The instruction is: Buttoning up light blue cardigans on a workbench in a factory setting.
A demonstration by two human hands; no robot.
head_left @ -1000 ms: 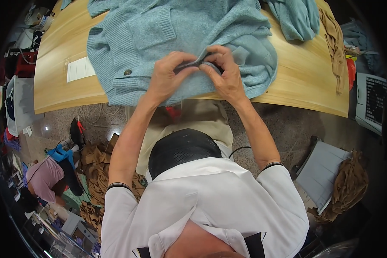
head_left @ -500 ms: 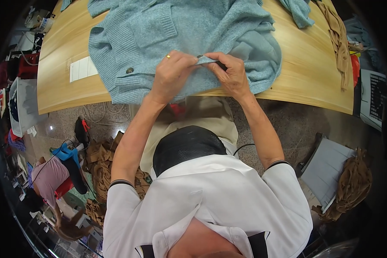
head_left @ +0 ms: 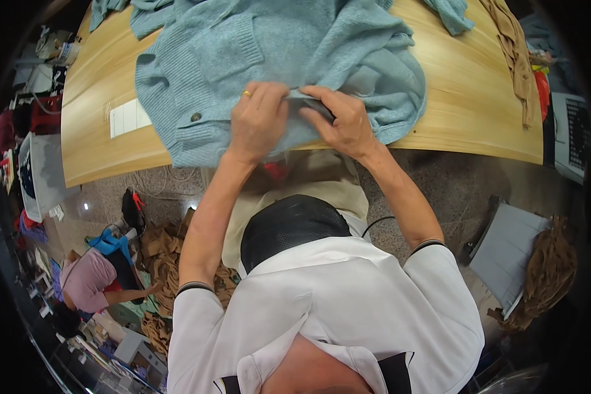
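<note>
A light blue knitted cardigan [head_left: 282, 46] with ribbed edges and a patch pocket lies spread over the near part of the table. My left hand [head_left: 257, 121] is closed on its front edge, the fingers pinching the ribbed band. Just beside it, my right hand [head_left: 340, 119] grips the same band at its fingertips, with the thumb lower. Within the right hand sits a small dark object [head_left: 328, 110], mostly hidden by the fingers; its kind cannot be told. A dark button [head_left: 196, 117] shows on the band left of my hands.
The wooden table [head_left: 473, 111] bears a white paper [head_left: 129, 118] at the left and a brown garment [head_left: 515, 62] at the right. Grey bins, one white bin [head_left: 46, 171], and brown garments [head_left: 161, 249] stand below. A co-worker in a pink top [head_left: 88, 279] bends over at the lower left.
My hands have drawn slightly left along the band, and the lifted edge now sits lower between them. The co-worker's arm has reached toward the brown garments.
</note>
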